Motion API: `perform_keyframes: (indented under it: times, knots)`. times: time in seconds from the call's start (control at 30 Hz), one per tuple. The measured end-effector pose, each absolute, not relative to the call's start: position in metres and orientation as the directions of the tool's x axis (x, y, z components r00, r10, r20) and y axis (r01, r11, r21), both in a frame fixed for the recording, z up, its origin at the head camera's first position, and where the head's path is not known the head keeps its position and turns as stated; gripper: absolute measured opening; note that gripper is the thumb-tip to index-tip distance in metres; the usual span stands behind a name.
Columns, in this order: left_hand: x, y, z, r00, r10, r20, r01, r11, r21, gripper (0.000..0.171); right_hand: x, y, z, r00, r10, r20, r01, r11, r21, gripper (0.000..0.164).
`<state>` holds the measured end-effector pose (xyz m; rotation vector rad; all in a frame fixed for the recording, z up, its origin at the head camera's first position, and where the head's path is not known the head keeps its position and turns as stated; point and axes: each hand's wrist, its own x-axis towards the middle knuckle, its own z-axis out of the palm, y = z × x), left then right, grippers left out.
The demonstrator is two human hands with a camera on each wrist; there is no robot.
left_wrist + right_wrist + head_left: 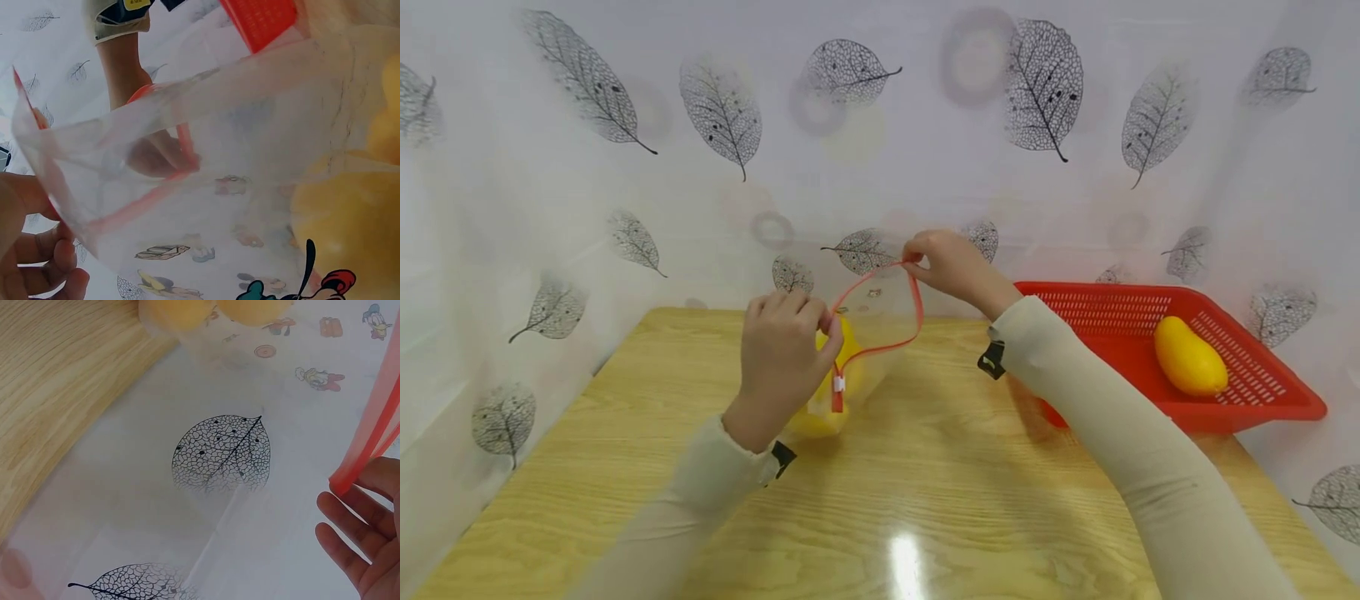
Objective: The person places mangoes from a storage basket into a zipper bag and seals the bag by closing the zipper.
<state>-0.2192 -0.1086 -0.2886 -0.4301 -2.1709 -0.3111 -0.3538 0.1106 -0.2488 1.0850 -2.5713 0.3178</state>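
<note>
A clear zip bag [262, 119] with cartoon prints hangs with its mouth spread wide, its red zip edge [883, 347] forming a loop. My left hand [784, 350] pinches the left side of that edge between thumb and fingers. On the opposite side, my right hand [958, 268] pinches the red rim, held higher and farther from me. A white slider [838, 383] sits near the loop's lower left end. Yellow rounded fruits [350, 219] show through the plastic at the bag's bottom; in the head view, my left hand partly hides them.
On the right of the wooden table [880, 492] stands a red perforated basket [1097, 297] with a yellow mango-like fruit [1190, 357] in it. My right forearm passes in front of the basket. A leaf-printed curtain [910, 167] hangs behind the table.
</note>
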Motion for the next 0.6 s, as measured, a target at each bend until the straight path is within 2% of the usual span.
perform_keyframes:
  times: [0.2,0.6]
  knots:
    - [-0.220,-0.100,-0.292,-0.535,0.160,0.830,0.412,0.907,0.090,0.019,-0.353,0.116,-0.253,-0.652,-0.654,0.384,-0.729,0.680,-0.078,0.012]
    - [-0.222,-0.098,-0.291,-0.553,0.126,0.823,0.394,0.910,0.126,0.022,-0.347,0.125,-0.253,-0.687,-0.654,0.318,-0.708,0.700,-0.090,0.020]
